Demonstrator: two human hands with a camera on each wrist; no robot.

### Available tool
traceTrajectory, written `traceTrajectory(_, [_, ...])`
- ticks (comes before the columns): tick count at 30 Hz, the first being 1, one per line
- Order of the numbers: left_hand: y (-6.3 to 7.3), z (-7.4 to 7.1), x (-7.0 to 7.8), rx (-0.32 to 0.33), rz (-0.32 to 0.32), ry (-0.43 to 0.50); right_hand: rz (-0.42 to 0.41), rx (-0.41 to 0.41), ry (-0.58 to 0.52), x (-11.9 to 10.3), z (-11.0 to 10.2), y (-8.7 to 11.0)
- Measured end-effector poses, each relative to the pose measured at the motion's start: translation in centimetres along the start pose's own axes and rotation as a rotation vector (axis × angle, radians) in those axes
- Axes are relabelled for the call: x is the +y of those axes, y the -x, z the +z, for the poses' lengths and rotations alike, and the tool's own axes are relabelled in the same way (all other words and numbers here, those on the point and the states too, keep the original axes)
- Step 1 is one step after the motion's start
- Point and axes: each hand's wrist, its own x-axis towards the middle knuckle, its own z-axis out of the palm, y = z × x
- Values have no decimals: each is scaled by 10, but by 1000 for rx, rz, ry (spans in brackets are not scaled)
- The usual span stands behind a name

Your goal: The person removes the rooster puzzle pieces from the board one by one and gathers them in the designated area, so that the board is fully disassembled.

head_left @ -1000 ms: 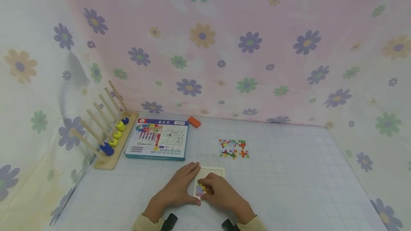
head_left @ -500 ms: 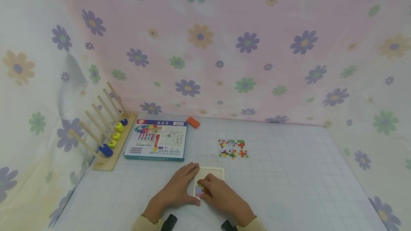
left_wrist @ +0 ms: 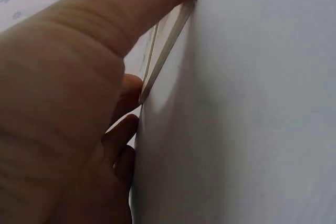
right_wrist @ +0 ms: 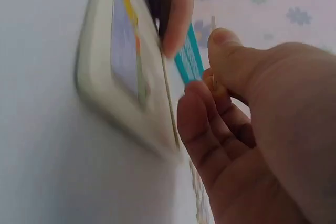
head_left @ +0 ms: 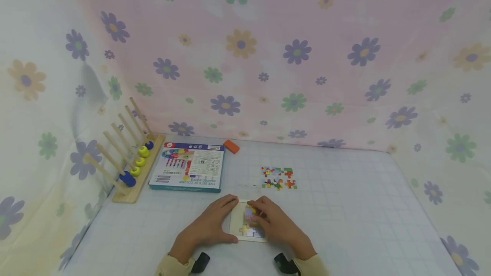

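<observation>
My left hand (head_left: 212, 221) holds the left side of a pale wooden puzzle tray (head_left: 236, 214), thumb at its near corner and fingertips at its far corner. Over the tray's right part, my right hand (head_left: 278, 222) pinches a small puzzle piece (head_left: 249, 212) with purple and yellow on it. In the right wrist view the piece (right_wrist: 213, 72) shows edge-on between thumb and index finger, raised off the tray. Joined puzzle pieces (head_left: 251, 231) lie along the tray's near side, yellow and lilac, partly hidden by the right hand.
Several loose puzzle pieces (head_left: 278, 178) lie beyond the tray to the right. A flat toy box (head_left: 188, 167) stands at the back left, with an orange block (head_left: 232, 146) by its corner. Left of it is a wooden peg stand (head_left: 132, 191) with blue and yellow beads.
My right hand has moved right and slightly away with the puzzle piece, which came off the tray's near left. Joined pieces at the near right now show. The left hand stays put.
</observation>
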Motion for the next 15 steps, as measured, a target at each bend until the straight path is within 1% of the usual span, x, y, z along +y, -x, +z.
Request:
traceTrajectory(5, [2,-5,2,-18,-41,-20,62,133,129,20,-9,1])
traceTrajectory(8, [4,-9,5,-31,-71,-32,89,192,200,27,-12,1])
traceTrajectory(11, [5,-11,7,-41,-88,-45,105,220,253,29,-14,1])
traceTrajectory(15, [8,-15,9,-47,-103,-61,134,240,295,31,-13,1])
